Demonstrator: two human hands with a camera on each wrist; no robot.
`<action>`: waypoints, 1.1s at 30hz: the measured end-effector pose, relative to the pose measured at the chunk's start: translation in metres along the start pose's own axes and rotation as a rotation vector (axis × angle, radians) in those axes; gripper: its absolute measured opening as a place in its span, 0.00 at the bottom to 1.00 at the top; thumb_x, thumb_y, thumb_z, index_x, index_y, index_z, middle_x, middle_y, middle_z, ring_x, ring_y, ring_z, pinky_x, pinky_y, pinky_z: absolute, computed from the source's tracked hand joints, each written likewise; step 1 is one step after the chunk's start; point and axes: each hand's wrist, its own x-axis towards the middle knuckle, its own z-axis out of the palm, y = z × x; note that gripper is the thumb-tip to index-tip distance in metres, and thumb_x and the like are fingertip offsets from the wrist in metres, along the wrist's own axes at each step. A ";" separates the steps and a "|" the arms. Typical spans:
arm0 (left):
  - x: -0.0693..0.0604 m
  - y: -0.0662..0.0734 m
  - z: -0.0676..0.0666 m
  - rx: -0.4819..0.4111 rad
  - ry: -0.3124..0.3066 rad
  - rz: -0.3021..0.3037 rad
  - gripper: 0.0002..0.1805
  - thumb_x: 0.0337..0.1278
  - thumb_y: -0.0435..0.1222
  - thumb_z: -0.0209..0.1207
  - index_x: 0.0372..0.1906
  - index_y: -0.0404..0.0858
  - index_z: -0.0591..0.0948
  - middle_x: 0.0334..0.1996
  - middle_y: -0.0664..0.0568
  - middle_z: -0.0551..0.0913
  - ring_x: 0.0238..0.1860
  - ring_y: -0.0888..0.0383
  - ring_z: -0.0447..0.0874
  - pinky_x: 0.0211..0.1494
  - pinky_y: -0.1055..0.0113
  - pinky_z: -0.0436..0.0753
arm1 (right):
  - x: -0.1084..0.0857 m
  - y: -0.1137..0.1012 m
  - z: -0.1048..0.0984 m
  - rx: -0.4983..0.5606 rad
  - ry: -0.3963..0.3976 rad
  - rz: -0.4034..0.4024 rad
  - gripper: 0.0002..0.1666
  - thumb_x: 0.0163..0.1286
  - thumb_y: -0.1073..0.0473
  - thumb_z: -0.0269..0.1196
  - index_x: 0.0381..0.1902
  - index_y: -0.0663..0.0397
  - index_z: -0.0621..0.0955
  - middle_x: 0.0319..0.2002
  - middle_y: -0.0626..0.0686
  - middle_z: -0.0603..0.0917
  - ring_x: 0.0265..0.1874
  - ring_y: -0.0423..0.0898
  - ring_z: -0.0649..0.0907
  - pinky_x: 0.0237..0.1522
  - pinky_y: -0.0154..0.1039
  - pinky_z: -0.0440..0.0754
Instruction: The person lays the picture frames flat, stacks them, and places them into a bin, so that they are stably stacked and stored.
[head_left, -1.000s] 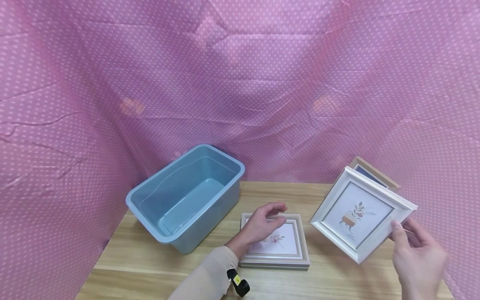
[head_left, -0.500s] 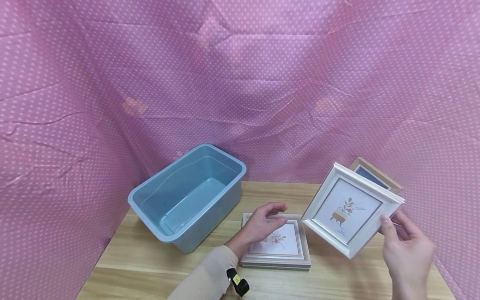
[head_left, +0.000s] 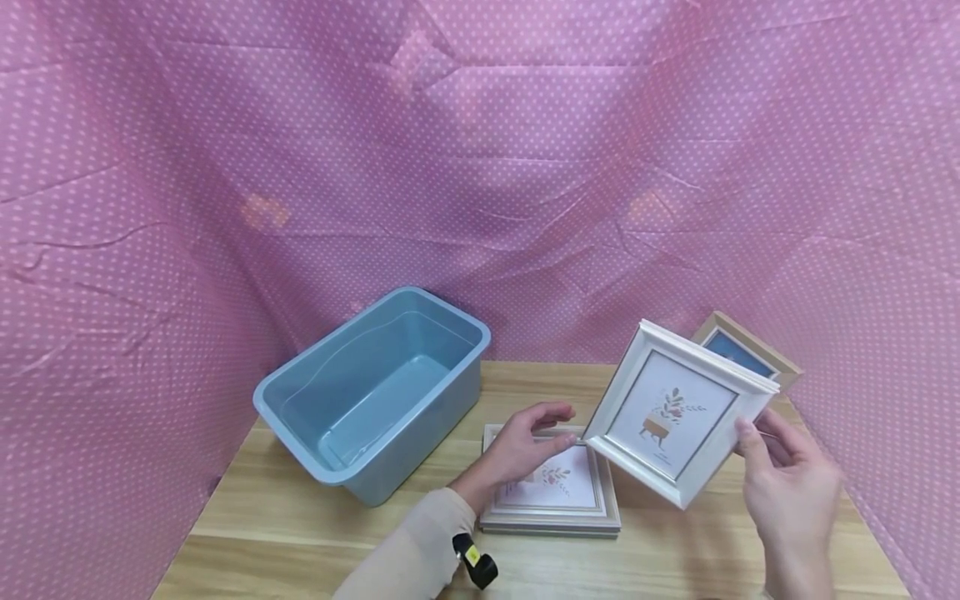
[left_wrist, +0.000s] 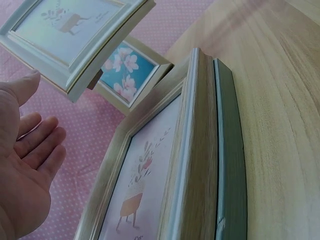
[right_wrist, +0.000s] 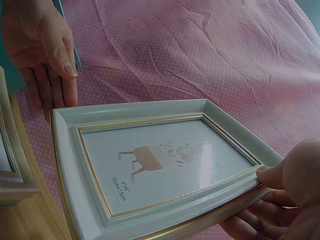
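Note:
My right hand grips the right edge of a white picture frame and holds it tilted above the table, thumb on the front. In the right wrist view the frame's gold inner line and plant picture show, with the fingers underneath. My left hand hovers over a stack of picture frames, its fingers relaxed and holding nothing. The held frame's left corner is close to the left fingertips; the head view leaves contact unclear. In the left wrist view the stack has a wood-toned frame over a green one.
A blue-grey plastic bin stands at the left of the wooden table. Behind the held frame, at the back right, is a tan picture frame with a blue floral picture. Pink dotted cloth surrounds the table.
My right hand has carried the white picture frame leftward toward my left hand, uncovering more of the tan frame behind. My left hand and the stack have stayed in place.

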 end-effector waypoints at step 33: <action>-0.008 -0.010 -0.019 -0.030 -0.081 0.109 0.29 0.81 0.42 0.59 0.79 0.38 0.71 0.76 0.45 0.77 0.78 0.45 0.75 0.83 0.51 0.73 | -0.016 -0.015 0.026 0.088 -0.089 -0.006 0.22 0.74 0.68 0.69 0.64 0.70 0.83 0.55 0.68 0.83 0.34 0.17 0.85 0.41 0.20 0.87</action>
